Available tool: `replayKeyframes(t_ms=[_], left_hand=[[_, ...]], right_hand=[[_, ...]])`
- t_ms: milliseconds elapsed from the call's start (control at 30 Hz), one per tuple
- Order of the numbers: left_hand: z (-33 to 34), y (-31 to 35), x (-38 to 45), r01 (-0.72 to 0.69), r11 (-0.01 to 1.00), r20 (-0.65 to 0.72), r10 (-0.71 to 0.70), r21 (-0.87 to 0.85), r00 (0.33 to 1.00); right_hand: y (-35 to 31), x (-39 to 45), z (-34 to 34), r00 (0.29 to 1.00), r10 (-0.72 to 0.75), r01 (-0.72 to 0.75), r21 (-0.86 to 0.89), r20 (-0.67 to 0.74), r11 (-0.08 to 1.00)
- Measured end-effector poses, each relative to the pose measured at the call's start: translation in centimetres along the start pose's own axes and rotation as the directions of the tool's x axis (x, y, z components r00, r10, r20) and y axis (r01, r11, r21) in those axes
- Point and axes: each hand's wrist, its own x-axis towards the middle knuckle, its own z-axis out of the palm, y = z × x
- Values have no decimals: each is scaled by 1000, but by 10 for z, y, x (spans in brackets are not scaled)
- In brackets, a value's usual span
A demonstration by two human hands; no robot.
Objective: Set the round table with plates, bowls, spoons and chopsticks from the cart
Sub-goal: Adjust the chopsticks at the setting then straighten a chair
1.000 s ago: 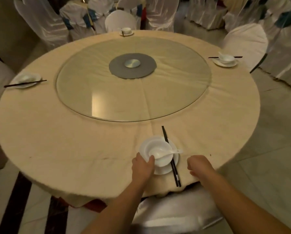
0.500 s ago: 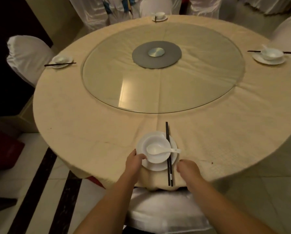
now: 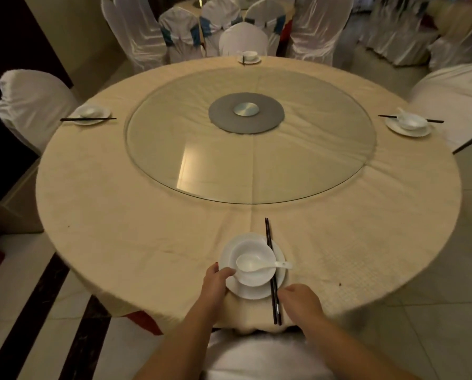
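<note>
A: The left hand [image 3: 215, 281] was curled on the near plate's [image 3: 252, 290] rim, thumb on the bowl [image 3: 252, 266]; the right hand [image 3: 300, 300] was loosely closed beside the chopsticks [image 3: 272, 270], holding nothing I could see.

B: How far along?

A: Four places [image 3: 407, 124] were laid on the round table [image 3: 147, 229]. More likely remained between them.

B: Materials?

A: Glossy white china, a spoon [image 3: 252, 264] across the bowl, dark slim sticks, woven cream cloth, smooth glass turntable [image 3: 311, 160].

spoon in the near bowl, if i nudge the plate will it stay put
Probably not firmly. The spoon lies loose in the bowl, its handle over the rim, so it could swivel or slide. Its glossy white surface looks slick and breakable. The bowl sits unfixed on the plate, so push gently.
</note>
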Motion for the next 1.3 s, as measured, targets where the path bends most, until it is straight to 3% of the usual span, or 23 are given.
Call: replayKeyframes(t_ms=[633,1100,1300], left_hand=[[-7,-7,21,32,999,13,-32,11,999],[-9,-10,24,6,999,27,-7,33,1000],[-11,-9,22,-36,999,90,33,41,995]], right_hand=[[-10,-10,-1,1000,-19,21,-125,12,992],[-6,-5,2,1000,-8,9,-81,5,997],[-11,-1,1,998,28,-23,80,-60,996]])
